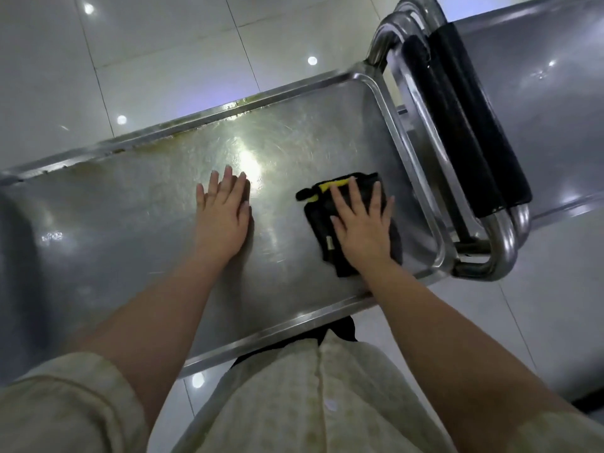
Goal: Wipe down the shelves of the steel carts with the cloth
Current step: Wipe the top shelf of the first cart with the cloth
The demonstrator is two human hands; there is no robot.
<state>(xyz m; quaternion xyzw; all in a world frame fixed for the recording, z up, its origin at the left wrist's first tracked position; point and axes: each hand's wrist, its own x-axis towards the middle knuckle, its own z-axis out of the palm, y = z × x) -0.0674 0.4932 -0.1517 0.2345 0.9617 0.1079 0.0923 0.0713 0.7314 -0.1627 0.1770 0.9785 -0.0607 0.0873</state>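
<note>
Cloth [318, 233], black with a yellow border, lay flat on the top shelf [114, 223] of the steel cart, close to the shelf's right end and a little nearer to the near edge than to the far one. The right hand [362, 230] was on top of it, palm down, with the fingers straight and spread; it pressed the cloth to the steel and did not curl around it. Part of the cloth showed to the left of this hand and past the fingertips, where the yellow border was.

The left hand [224, 217] rested on bare steel to the left of the cloth, apart from it, near the middle of the visible shelf. Its fingers were straight and close together, and it held nothing; I judge that it only supported the person.

The long axis of the shelf ran from the left end to the right end, where the tubular handle [503, 256] stood just outside the rim. As the cloth was already near the right end, most of the surface lay to its left, so I think the coming stroke had to go leftward along this axis, and the left hand was in its way. A brownish line of dirt [163, 138] was along the far edge, beyond both hands; the right hand, being on the cloth, was the one to reach it
</note>
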